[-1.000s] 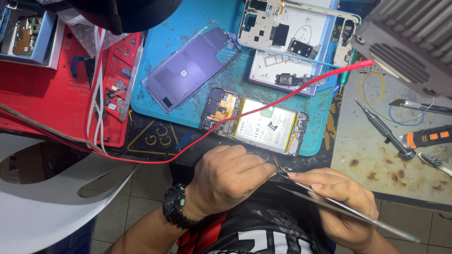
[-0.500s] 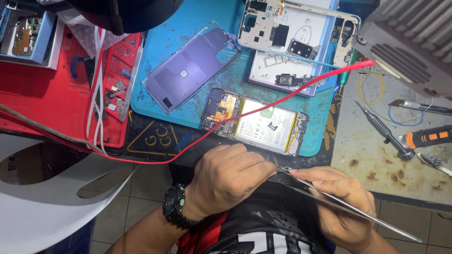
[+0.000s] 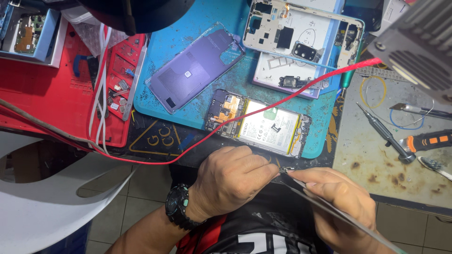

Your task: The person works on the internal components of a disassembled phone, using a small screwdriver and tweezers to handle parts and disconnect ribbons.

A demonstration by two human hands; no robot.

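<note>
Left hand [image 3: 233, 181] pinches tiny part [image 3: 286, 170] off bench's near edge; right hand [image 3: 336, 200] clamps tweezers [image 3: 329, 207]; steady both wrists.

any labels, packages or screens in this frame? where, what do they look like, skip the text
Battery label: on the opened phone at mat's near edge, just beyond the hands; white rectangle, green patch, yellow side strip.
Back cover sticker: middle of the purple back cover on the blue mat; tiny pale square.
No packages or lit screens in view.
</note>
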